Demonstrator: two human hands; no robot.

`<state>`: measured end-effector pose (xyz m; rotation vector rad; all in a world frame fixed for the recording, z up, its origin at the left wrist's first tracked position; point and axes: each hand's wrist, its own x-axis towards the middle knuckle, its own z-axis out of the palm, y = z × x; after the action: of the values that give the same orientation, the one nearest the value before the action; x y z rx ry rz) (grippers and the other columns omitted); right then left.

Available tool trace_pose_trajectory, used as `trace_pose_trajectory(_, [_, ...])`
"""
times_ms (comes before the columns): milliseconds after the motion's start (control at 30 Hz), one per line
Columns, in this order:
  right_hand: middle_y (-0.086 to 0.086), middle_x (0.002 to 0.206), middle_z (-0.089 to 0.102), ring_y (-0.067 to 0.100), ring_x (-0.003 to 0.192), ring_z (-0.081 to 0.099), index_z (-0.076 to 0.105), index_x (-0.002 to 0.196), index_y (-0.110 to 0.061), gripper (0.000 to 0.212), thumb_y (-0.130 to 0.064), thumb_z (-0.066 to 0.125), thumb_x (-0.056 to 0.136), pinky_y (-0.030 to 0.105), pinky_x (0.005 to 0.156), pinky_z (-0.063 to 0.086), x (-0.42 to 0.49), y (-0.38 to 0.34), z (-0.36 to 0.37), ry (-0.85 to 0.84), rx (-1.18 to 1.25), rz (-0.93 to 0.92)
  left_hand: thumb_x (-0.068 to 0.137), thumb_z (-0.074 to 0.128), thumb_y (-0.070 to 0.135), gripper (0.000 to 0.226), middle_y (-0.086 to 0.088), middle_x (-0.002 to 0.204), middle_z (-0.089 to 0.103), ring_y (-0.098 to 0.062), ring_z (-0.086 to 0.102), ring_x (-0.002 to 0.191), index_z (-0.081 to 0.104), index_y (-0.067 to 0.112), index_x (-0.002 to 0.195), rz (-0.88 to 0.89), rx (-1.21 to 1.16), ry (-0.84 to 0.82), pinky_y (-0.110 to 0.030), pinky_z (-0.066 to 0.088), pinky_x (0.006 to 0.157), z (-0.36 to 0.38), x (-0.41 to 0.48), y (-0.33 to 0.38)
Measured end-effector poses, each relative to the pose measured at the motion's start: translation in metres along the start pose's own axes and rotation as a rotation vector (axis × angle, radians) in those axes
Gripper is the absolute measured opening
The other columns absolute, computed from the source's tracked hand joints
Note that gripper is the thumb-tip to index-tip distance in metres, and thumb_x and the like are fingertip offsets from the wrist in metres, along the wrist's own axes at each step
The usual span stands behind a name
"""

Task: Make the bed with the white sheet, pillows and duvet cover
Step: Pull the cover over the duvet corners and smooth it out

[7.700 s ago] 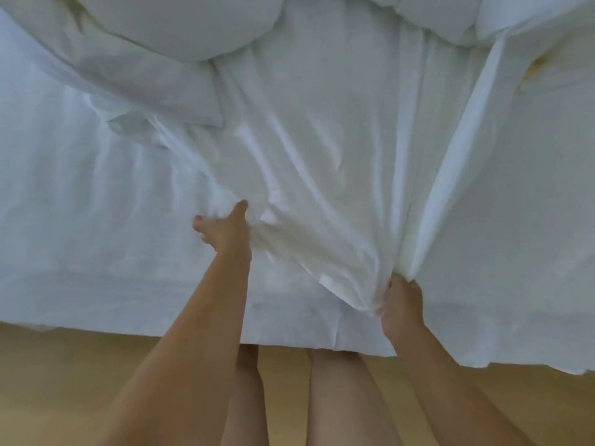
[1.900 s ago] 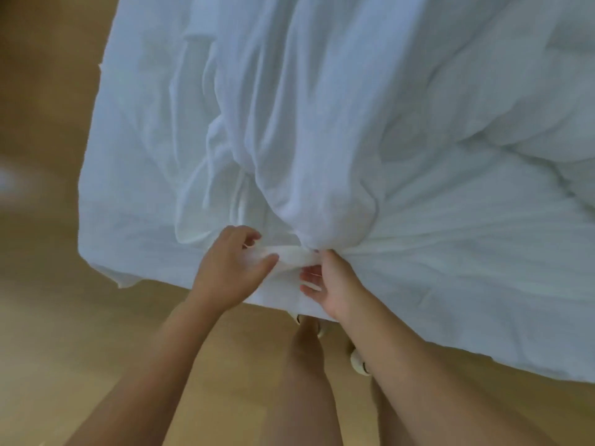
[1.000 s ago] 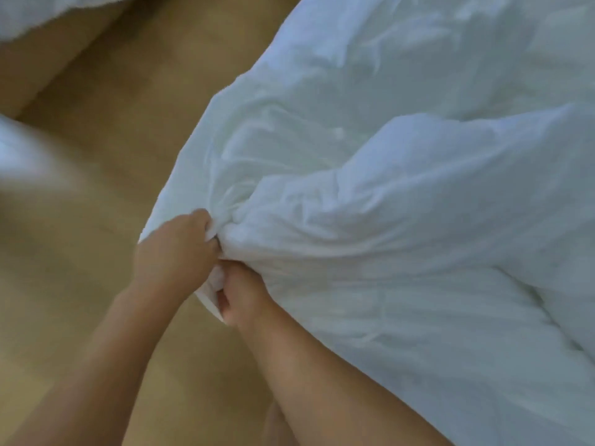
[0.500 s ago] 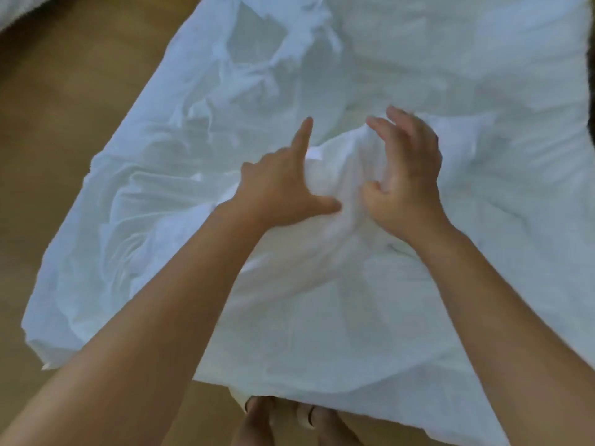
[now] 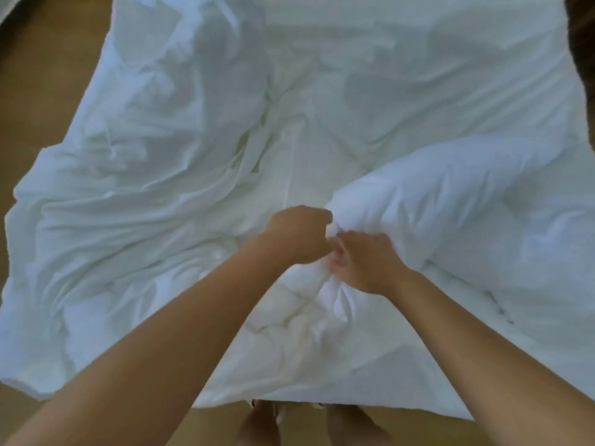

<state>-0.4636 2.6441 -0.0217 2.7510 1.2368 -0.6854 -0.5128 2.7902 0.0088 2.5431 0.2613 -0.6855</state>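
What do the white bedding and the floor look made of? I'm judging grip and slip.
White bedding: thin matte woven fabric, probably cotton or a blend; it creases sharply. The bunch both hands hold looks puffier, likely padded. Floor: smooth tan, wood-like; blurred.

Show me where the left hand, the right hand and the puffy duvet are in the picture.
left hand [image 5: 297,235], head view, on the back of the curled hand.
right hand [image 5: 367,262], head view, on the back of the hand.
puffy duvet [image 5: 450,194], head view, on its raised white bulge, right of the hands.
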Motion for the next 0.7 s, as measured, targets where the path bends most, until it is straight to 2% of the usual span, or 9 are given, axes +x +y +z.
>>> trace_pose_trajectory(67, [0.013, 0.094, 0.062, 0.036, 0.088, 0.060, 0.058, 0.089, -0.004, 0.018, -0.021, 0.056, 0.083, 0.039, 0.074, 0.043, 0.003, 0.023, -0.025, 0.362, 0.021, -0.092, 0.091, 0.050, 0.045, 0.045, -0.001, 0.127, 0.057, -0.023, 0.051, 0.119, 0.050, 0.023, 0.130, -0.069, -0.051, 0.152, -0.031, 0.039, 0.089, -0.009, 0.029, 0.010])
trace_pose_trajectory(133, [0.020, 0.108, 0.062, 0.040, 0.101, 0.058, 0.063, 0.097, 0.000, 0.030, -0.019, 0.061, 0.073, 0.046, 0.084, 0.043, 0.013, 0.061, -0.048, 0.630, -0.088, -0.036, 0.088, 0.055, 0.050, 0.060, -0.006, 0.129, 0.053, -0.026, 0.051, 0.118, 0.042, 0.015, 0.136, -0.114, -0.164, 0.138, -0.033, 0.040, 0.088, 0.000, 0.052, 0.025])
trace_pose_trajectory(200, [0.015, 0.142, 0.043, 0.036, 0.134, 0.034, 0.052, 0.127, -0.009, 0.053, -0.034, 0.059, 0.081, 0.057, 0.107, 0.020, 0.029, 0.111, -0.068, 0.513, -0.137, 0.101, 0.074, 0.066, 0.060, 0.104, -0.007, 0.140, 0.043, -0.028, 0.045, 0.127, 0.010, 0.015, 0.150, -0.181, -0.366, 0.170, -0.039, 0.040, 0.097, 0.012, 0.066, 0.042])
trace_pose_trajectory(267, [0.005, 0.154, 0.027, 0.026, 0.144, 0.012, 0.034, 0.141, -0.022, 0.066, -0.058, 0.045, 0.086, 0.060, 0.110, -0.002, 0.046, 0.160, -0.079, 0.279, -0.178, 0.217, 0.064, 0.069, 0.069, 0.128, -0.006, 0.149, 0.031, -0.025, 0.035, 0.135, -0.012, 0.021, 0.150, -0.246, -0.448, 0.321, -0.048, 0.033, 0.105, 0.017, 0.082, 0.057])
trace_pose_trajectory(367, [0.004, 0.137, 0.050, 0.022, 0.135, 0.035, 0.042, 0.134, -0.023, 0.064, -0.066, 0.030, 0.089, 0.062, 0.108, -0.010, 0.052, 0.200, -0.066, 0.080, -0.187, 0.159, 0.066, 0.066, 0.070, 0.119, -0.004, 0.155, 0.019, -0.023, 0.020, 0.142, -0.009, 0.031, 0.150, -0.248, -0.443, 0.442, -0.053, 0.022, 0.110, 0.015, 0.115, 0.087])
trace_pose_trajectory(467, [-0.001, 0.131, 0.058, 0.018, 0.130, 0.044, 0.044, 0.136, -0.021, 0.055, -0.051, 0.018, 0.098, 0.056, 0.110, -0.015, 0.025, 0.212, -0.029, -0.141, -0.106, 0.054, 0.084, 0.050, 0.065, 0.088, -0.002, 0.155, 0.025, -0.022, 0.024, 0.142, -0.001, 0.038, 0.150, -0.116, -0.510, 0.348, -0.051, 0.019, 0.113, 0.020, 0.155, 0.134])
trace_pose_trajectory(600, [0.002, 0.122, 0.062, 0.020, 0.122, 0.051, 0.053, 0.127, -0.016, 0.038, -0.026, 0.029, 0.099, 0.049, 0.115, -0.002, -0.049, 0.207, -0.014, -0.251, -0.157, -0.101, 0.097, 0.025, 0.056, 0.055, -0.004, 0.148, 0.038, -0.028, 0.036, 0.134, 0.017, 0.039, 0.148, -0.126, -0.251, 0.062, -0.046, 0.025, 0.106, 0.080, 0.167, 0.185])
trace_pose_trajectory(667, [0.005, 0.114, 0.064, 0.025, 0.107, 0.059, 0.056, 0.120, -0.012, 0.034, -0.021, 0.036, 0.093, 0.047, 0.107, 0.026, -0.087, 0.210, -0.017, -0.163, -0.108, -0.226, 0.095, 0.033, 0.052, 0.059, -0.007, 0.141, 0.043, -0.028, 0.040, 0.128, 0.017, 0.034, 0.149, -0.074, -0.112, -0.055, -0.043, 0.033, 0.102, 0.118, 0.144, 0.194])
trace_pose_trajectory(700, [0.006, 0.099, 0.066, 0.026, 0.091, 0.064, 0.061, 0.107, -0.010, 0.030, -0.022, 0.038, 0.091, 0.041, 0.091, 0.042, -0.100, 0.218, -0.026, -0.033, -0.042, -0.266, 0.093, 0.034, 0.051, 0.062, -0.007, 0.138, 0.045, -0.027, 0.042, 0.127, 0.018, 0.032, 0.149, -0.028, -0.100, -0.114, -0.041, 0.035, 0.101, 0.133, 0.129, 0.194])
